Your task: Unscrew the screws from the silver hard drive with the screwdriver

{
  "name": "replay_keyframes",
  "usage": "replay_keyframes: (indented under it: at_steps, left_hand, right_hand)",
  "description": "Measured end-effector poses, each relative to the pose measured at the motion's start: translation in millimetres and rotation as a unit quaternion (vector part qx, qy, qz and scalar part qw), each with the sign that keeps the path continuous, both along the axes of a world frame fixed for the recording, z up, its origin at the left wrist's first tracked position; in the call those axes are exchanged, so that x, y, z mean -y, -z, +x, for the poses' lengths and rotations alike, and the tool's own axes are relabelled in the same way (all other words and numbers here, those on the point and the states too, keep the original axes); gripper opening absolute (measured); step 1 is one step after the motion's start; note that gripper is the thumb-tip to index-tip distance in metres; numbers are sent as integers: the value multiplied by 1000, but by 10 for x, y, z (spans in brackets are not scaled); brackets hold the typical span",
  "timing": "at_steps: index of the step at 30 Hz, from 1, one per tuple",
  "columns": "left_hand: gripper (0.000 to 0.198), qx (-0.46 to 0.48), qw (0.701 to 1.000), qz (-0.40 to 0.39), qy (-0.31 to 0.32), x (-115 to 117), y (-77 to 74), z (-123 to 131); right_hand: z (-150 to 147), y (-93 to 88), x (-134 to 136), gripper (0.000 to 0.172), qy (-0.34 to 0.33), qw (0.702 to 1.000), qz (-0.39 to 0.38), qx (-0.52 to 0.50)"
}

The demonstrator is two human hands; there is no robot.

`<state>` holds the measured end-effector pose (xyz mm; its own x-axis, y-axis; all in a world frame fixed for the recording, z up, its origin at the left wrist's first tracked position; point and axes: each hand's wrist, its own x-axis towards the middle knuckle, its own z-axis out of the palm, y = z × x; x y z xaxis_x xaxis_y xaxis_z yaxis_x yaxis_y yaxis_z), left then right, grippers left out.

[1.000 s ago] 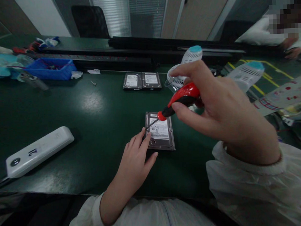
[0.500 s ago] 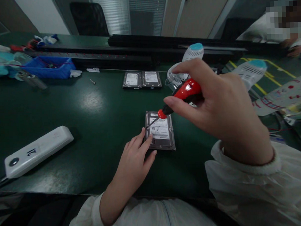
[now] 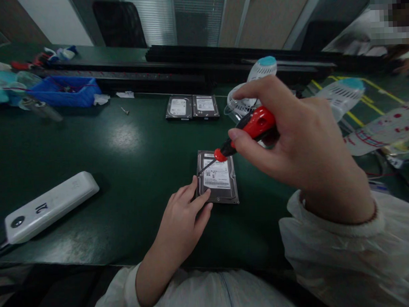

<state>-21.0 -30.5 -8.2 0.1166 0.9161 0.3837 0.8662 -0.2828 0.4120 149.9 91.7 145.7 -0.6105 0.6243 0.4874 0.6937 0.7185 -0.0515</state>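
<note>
A hard drive (image 3: 219, 173), label side up, lies on the dark green table in front of me. My right hand (image 3: 291, 128) is closed around the red and black handle of a screwdriver (image 3: 257, 124). The thin shaft slants down to the left, its tip at the drive's left edge. Beside that tip rests the index finger of my left hand (image 3: 183, 212). This hand's fingers are stretched and apart, pressing lightly on the drive's lower left side without wrapping round it. Whether the tip sits in a screw is too small to tell.
Two more hard drives (image 3: 192, 107) lie side by side farther back. A long white device (image 3: 54, 206) is at left, a small screw (image 3: 125, 111) beyond it. A blue bin (image 3: 66, 92) stands back left. White fans (image 3: 343, 97) stand at right, where another person sits.
The screwdriver handle has turned a little in my right hand, and the thumb has shifted slightly. On my left hand, one finger has moved slightly down the drive.
</note>
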Motion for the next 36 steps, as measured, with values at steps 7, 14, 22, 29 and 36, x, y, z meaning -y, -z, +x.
replay_keyframes:
  at_steps: [7, 14, 22, 29, 36]
  left_hand:
    - [32, -3, 1000, 0, -2, -9, -5, -6]
    - [32, -7, 1000, -2, 4, -9, -10, 0]
    - [33, -20, 1000, 1, 0, -2, -5, -1]
    - [32, -20, 1000, 14, 2, -5, 6, -10]
    - [31, -18, 999, 27, 7, -10, 11, -10]
  right_hand:
    - [5, 11, -5, 57, 8, 1000, 11, 9]
    - [7, 21, 1, 55, -18, 1000, 12, 1]
    - [25, -16, 4, 67, -107, 993, -18, -41]
    - [29, 16, -22, 52, -65, 997, -5, -36]
    - [55, 68, -62, 55, -101, 994, -10, -43]
